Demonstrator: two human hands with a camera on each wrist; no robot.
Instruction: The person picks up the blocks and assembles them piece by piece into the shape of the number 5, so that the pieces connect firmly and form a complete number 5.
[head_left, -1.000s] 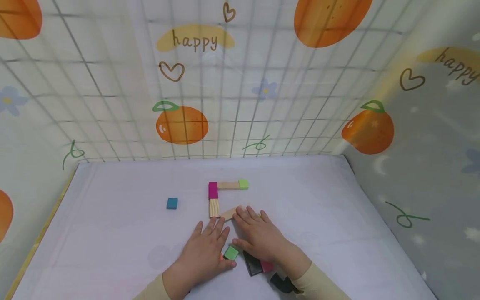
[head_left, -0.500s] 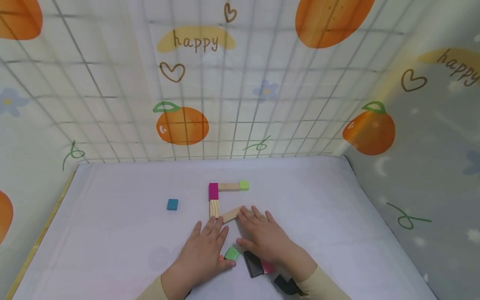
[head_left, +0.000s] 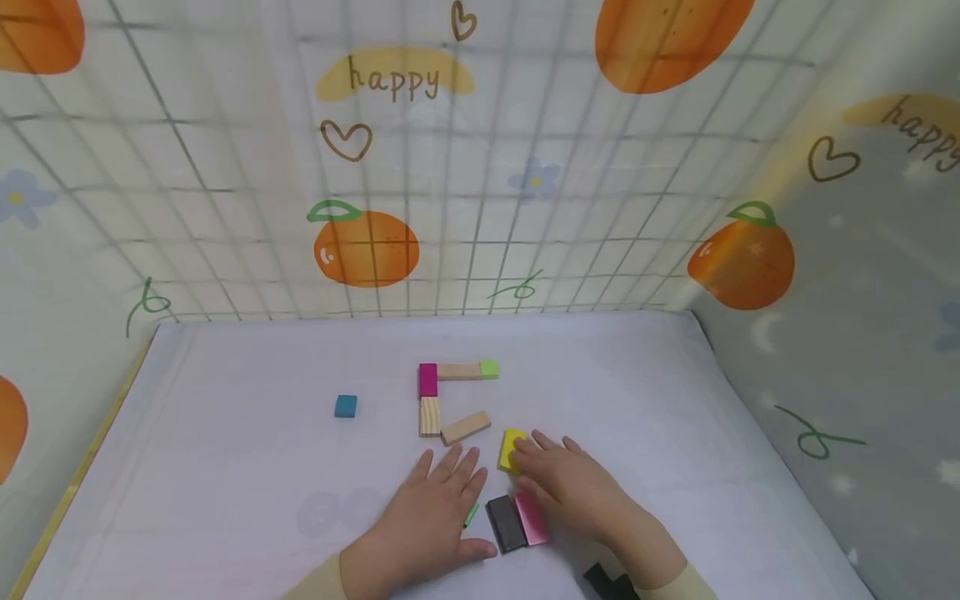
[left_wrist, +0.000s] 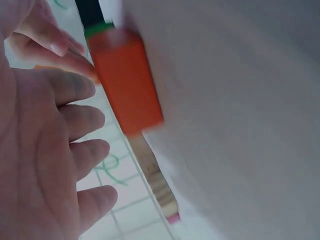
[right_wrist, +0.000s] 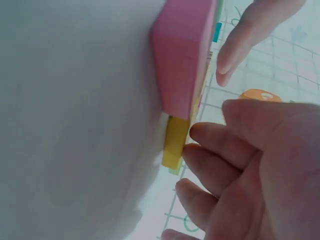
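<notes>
My left hand [head_left: 427,521], fingers spread and palm down, hovers over a mostly hidden green block [head_left: 471,515]. An orange block [left_wrist: 127,82] stands beside its fingers in the left wrist view, not gripped. My right hand [head_left: 577,487] has its fingertips at the edge of a yellow block [head_left: 511,451]; whether they touch it I cannot tell. In the right wrist view, the yellow block [right_wrist: 175,142] shows beyond a pink block [right_wrist: 182,60]. Between the hands lie a black block [head_left: 506,524] and that pink block [head_left: 532,518], side by side.
Beyond the hands, a magenta block [head_left: 427,380], a plain wooden block [head_left: 458,372], a light green block [head_left: 489,369] and a striped block [head_left: 430,417] form a bent line. Another wooden block [head_left: 466,427] lies slanted. A blue block [head_left: 346,406] sits apart on the white table [head_left: 225,467].
My right hand has drawn back to the right, uncovering the yellow block and the slanted wooden block. My left hand has shifted right, now covering most of the green block.
</notes>
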